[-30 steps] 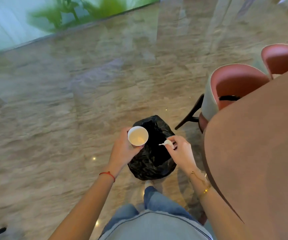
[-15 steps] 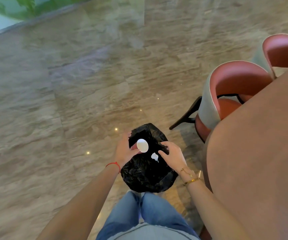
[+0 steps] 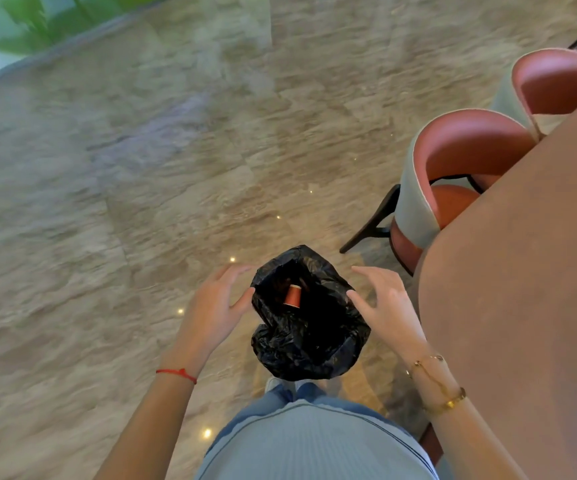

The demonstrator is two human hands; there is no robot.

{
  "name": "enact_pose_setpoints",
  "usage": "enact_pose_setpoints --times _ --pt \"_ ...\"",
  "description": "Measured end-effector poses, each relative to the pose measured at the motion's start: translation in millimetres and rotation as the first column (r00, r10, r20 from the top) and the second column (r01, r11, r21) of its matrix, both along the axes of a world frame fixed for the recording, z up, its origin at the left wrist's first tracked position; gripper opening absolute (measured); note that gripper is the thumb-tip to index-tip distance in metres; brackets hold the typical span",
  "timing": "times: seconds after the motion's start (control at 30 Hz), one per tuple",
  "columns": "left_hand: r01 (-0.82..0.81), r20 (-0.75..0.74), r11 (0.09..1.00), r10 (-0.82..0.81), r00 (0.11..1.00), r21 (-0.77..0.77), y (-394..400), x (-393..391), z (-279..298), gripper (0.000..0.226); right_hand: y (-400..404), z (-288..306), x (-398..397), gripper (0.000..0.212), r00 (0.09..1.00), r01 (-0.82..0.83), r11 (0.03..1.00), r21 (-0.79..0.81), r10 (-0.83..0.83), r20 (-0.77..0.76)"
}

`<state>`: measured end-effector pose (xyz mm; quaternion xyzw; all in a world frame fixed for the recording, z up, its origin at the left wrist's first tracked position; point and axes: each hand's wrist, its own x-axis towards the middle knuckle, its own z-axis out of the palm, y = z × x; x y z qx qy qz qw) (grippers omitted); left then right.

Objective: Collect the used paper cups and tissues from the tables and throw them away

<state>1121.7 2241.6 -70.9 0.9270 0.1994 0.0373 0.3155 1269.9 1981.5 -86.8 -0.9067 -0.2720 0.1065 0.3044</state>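
A bin lined with a black trash bag [image 3: 318, 344] stands on the floor in front of my feet. An orange-red paper cup [image 3: 292, 295] lies inside its dark opening. My left hand [image 3: 215, 308] hovers just left of the bag's rim, fingers spread and empty. On the other side of the rim my right hand [image 3: 386, 306] is also spread and holds nothing. The tissue is not visible inside the bag.
A brown tabletop [image 3: 529, 289] fills the right side, its rounded edge close to my right arm. Two pink-and-grey chairs [image 3: 453, 174] are tucked against its far side. Polished stone floor [image 3: 124, 202] extends to the left and ahead.
My left hand has let go of the paper cup and my right hand has dropped the tissue into the bag. Both hands now hover spread beside the rim.
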Motion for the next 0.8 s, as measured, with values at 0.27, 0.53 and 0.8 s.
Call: enact_pose_setpoints --times 0.27,0.53,0.8 --pt "0.085 0.049 0.993 -0.089 0.995 0.08 -21 -16 30 0.039 -37 24 -31 0.045 0.992 0.123 0.992 -0.004 -0.123 0.034" --pt "0.307 0.043 0.95 -0.31 0.95 0.06 -44 -30 51 0.039 -76 44 -126 0.043 0.899 0.429 0.903 0.035 -0.43 0.078" --pt "0.6 0.035 0.796 -0.604 0.796 0.086 -48 -87 52 0.038 -82 48 -288 0.044 0.697 0.714 0.699 0.041 -0.715 0.048"
